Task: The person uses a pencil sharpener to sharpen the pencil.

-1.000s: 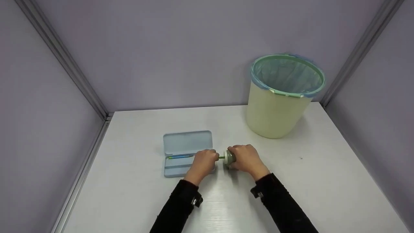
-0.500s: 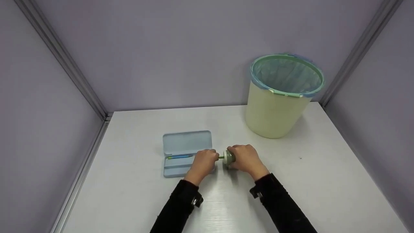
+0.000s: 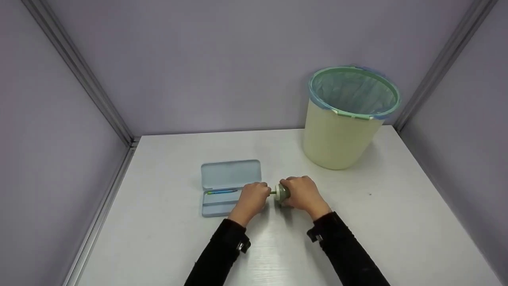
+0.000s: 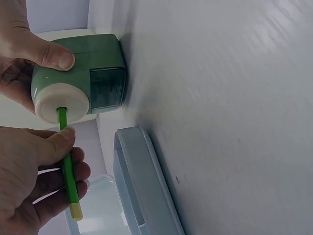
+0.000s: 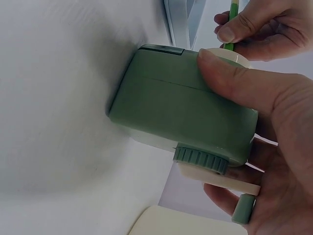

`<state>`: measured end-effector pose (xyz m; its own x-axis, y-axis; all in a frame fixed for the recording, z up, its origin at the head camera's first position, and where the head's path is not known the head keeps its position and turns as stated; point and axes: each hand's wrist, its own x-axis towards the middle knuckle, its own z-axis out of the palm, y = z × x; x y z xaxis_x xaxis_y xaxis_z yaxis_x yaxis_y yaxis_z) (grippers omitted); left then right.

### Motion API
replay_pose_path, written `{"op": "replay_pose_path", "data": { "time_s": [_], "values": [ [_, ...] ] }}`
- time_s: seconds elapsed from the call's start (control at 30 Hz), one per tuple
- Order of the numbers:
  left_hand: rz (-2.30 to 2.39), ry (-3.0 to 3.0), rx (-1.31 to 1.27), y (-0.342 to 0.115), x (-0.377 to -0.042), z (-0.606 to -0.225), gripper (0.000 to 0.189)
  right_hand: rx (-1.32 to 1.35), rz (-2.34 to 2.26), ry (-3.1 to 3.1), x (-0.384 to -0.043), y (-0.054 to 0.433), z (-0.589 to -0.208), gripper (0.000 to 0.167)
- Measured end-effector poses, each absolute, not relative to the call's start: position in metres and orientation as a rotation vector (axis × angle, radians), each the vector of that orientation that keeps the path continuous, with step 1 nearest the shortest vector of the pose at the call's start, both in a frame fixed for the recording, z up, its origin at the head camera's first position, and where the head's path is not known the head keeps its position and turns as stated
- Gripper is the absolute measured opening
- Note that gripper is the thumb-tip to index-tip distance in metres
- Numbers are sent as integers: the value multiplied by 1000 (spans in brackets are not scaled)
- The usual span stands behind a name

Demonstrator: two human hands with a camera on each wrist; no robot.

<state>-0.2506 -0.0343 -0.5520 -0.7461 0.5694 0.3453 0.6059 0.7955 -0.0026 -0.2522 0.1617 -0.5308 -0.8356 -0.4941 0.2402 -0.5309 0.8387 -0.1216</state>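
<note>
My left hand pinches a green pencil between thumb and fingers; its yellow end points away from the sharpener. The pencil's other end is inside the round cream front of a green crank pencil sharpener. Around the sharpener's body my right hand keeps its grip, the thumb lying along one side in the right wrist view. At the rear of the sharpener, the cream crank with its green knob is beside the right fingers. The sharpener's base is right at the white tabletop.
An open light-blue pencil case lies behind and left of the left hand, with blue and green pencils in its tray. At the back right stands a cream bin with a blue liner. Grey walls border the white table.
</note>
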Motion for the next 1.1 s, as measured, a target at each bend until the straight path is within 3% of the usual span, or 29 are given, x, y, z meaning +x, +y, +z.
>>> {"op": "replay_pose_path", "data": {
  "time_s": [0.23,0.9,1.1],
  "values": [
    [-163,-2650,-898,-33,-250,-552,9,790,242,-2838,-252,162,-531,47],
    [-199,-2701,-826,-44,-245,-554,7,839,247,-2859,-252,157,-532,58],
    [-246,-2718,-829,-43,-239,-550,23,813,243,-2944,-250,158,-530,72]
  ]
}}
